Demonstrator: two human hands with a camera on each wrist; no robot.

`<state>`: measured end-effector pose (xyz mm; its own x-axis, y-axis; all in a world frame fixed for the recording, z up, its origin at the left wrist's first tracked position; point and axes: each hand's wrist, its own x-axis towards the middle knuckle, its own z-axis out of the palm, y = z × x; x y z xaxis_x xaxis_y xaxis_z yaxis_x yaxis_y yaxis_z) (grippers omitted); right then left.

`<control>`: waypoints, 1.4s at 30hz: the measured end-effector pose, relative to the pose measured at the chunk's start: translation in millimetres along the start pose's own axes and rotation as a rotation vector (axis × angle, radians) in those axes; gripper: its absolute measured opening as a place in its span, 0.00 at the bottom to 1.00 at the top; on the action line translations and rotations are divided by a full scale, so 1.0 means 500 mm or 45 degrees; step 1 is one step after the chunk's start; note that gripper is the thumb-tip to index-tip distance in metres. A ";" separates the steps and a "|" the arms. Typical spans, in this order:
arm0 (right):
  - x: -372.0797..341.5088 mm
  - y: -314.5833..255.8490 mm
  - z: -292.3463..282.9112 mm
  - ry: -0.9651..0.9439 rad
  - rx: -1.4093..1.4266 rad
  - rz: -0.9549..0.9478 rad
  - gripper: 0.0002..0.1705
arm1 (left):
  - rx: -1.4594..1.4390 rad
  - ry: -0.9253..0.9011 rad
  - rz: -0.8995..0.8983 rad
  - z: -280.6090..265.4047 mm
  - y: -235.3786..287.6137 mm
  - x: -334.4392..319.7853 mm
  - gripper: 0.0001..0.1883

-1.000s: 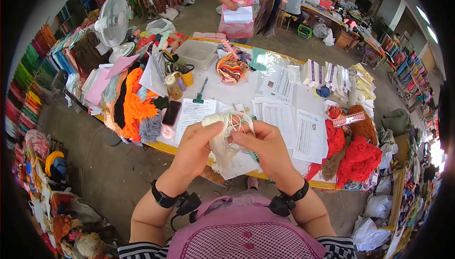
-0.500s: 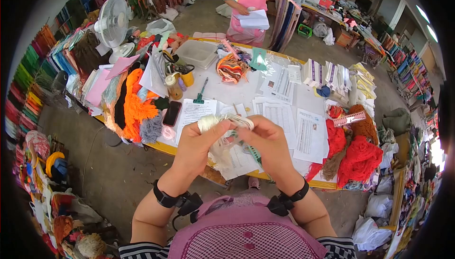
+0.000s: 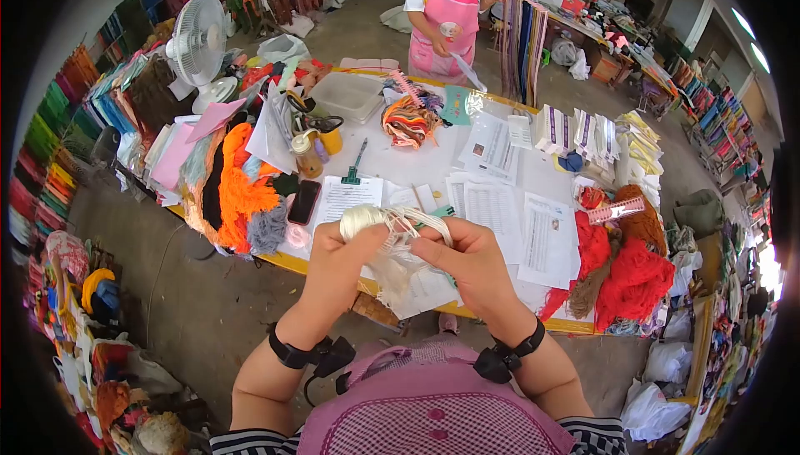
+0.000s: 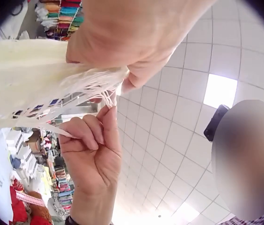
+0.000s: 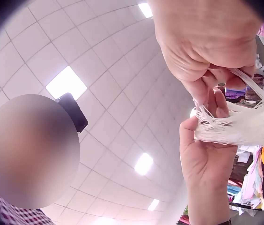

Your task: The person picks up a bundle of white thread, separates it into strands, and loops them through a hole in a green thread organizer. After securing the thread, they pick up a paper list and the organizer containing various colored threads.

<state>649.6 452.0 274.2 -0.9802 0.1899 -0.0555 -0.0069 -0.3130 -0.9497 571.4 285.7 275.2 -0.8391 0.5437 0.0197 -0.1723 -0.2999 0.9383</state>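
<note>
Skein (image 3: 362, 220): one; cream, smooth at left, loosely stranded at right; up at the bench's (image 3: 400, 170) near side;
My left fingers (image 3: 365, 243): curled round it;
My right fingers (image 3: 437, 255): pinching its strands;
Left side: one phone (image 3: 302, 202); one fan (image 3: 198, 38)

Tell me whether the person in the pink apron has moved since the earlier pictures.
Yes. In the head view, the person in the pink apron has shifted right, farther from the fan, which has stayed put, and nearer the white boxes.
</note>
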 end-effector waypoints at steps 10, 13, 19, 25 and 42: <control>0.003 0.015 -0.009 -0.017 -0.243 -0.118 0.08 | -0.053 0.006 -0.037 0.021 0.009 0.003 0.10; 0.006 0.016 -0.003 0.007 -0.168 -0.126 0.09 | 0.132 0.021 0.069 0.017 0.006 0.002 0.10; 0.009 0.021 -0.007 0.052 -0.151 -0.084 0.10 | 0.542 0.061 0.323 0.021 0.005 0.000 0.09; 0.010 0.003 0.005 -0.013 0.005 -0.150 0.08 | 0.045 0.016 0.047 0.004 -0.008 0.008 0.09; 0.013 -0.006 0.013 -0.057 0.100 0.063 0.12 | 0.172 0.041 -0.043 -0.016 -0.003 0.000 0.13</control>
<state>641.7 448.1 278.8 -0.9876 0.1312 -0.0861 0.0278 -0.3936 -0.9188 567.5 279.8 271.0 -0.8506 0.5254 -0.0215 -0.1311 -0.1722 0.9763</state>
